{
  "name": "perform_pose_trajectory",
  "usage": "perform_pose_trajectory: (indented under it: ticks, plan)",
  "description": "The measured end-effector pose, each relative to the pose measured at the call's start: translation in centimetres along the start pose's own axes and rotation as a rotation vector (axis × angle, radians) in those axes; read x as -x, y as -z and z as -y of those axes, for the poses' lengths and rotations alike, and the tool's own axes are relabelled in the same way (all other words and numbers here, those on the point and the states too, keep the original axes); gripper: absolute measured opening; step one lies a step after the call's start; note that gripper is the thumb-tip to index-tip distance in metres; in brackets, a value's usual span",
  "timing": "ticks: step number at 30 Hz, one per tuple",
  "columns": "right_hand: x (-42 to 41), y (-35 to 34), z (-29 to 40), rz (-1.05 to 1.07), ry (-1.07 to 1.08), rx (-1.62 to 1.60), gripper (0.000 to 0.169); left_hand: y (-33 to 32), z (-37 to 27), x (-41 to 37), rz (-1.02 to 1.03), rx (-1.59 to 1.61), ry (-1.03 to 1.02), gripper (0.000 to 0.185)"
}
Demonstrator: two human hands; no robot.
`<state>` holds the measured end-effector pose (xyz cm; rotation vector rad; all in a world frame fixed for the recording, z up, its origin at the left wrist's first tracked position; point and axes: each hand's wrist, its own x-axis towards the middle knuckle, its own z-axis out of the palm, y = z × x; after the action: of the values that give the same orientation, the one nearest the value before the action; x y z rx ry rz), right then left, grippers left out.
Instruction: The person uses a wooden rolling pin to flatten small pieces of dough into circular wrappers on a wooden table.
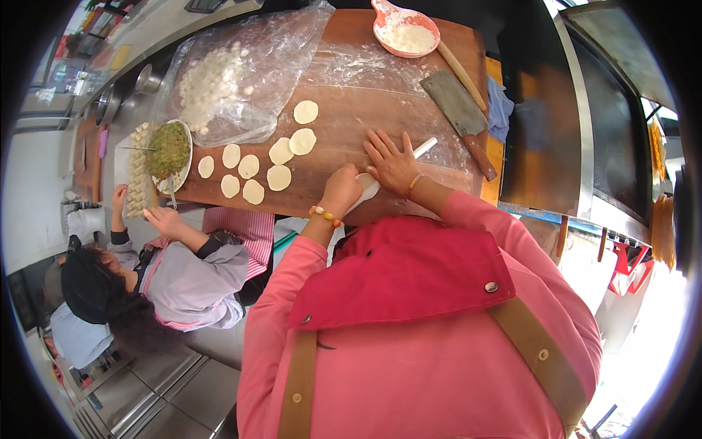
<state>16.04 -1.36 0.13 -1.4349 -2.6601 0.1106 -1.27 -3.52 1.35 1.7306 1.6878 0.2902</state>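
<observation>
On the floured wooden board (334, 131), my right hand (392, 164) lies with spread fingers over a thin white rolling pin (425, 147), whose tip sticks out beyond it. My left hand (343, 189) is closed at the edge of a pale dough wrapper (368, 185) between the two hands. Several round dough wrappers (279, 178) lie to the left of my hands, a few overlapping or touching. Behind them, small dough pieces (211, 82) rest under a clear plastic sheet (279, 60).
A pink bowl of flour (408, 37), a thicker wooden rolling pin (460, 74) and a cleaver (452, 104) are at the back right. At left, a co-worker (186, 274) reaches toward rows of dumplings (138, 170) beside a plate of green filling (167, 149).
</observation>
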Motion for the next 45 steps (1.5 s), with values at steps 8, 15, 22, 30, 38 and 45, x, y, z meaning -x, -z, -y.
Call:
perform_pose_trajectory:
  ticks: [8, 15, 22, 30, 38, 45]
  plan:
    - [2.8, 0.1, -0.4, 0.019, 0.065, -0.021, 0.06, -1.0, 1.7, -0.8, -0.059, 0.286, 0.06, 0.015]
    - [0.2, -0.5, 0.0, -0.066, 0.056, 0.036, 0.058, -0.4, 1.4, -0.4, -0.087, 0.024, -0.085, 0.012]
    - [0.0, 0.1, 0.1, 0.005, 0.082, 0.02, 0.058, -1.6, 1.1, 0.5, -0.308, -0.003, -0.144, 0.011]
    - [3.3, 0.1, -0.3, 0.052, 0.139, 0.025, 0.061, 0.4, 4.2, 3.2, -0.203, 0.807, 0.112, 0.013]
    - [1.2, 0.9, 0.7, 0.048, 0.097, -0.025, 0.053, 4.5, 8.4, 4.1, -0.263, 1.622, 0.391, 0.018]
    - [-0.3, 0.3, 0.7, -0.037, 0.095, -0.05, 0.05, 9.3, 10.7, 3.4, -0.471, 1.364, 0.45, 0.016]
